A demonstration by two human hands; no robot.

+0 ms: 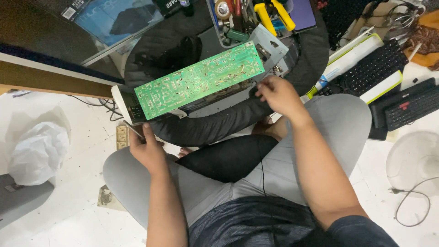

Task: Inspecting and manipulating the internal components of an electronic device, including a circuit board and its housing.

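while seated cross-legged on the floor, gripping with both hands: left hand (147,150) clenched around a thin metal tool (133,130), tip just under the near-left corner of the green circuit board (200,80); right hand (277,93) curled over the board's near-right edge, fingertips pinching something small and dark there, hard to make out. just beyond both hands, board lying solder side up, tilted, on a grey metal chassis (270,45) atop a round black stool (219,122). probably light but stiff and fragile; sharp solder points across the top, so best held by the bare edges or by the chassis, not pressed flat. components underneath hidden. farther past the right hand, black keyboards (388,77) and a tray of tools with yellow-handled pliers (273,13), cut off by the frame. beyond the left hand, crumpled white plastic bag (39,148).
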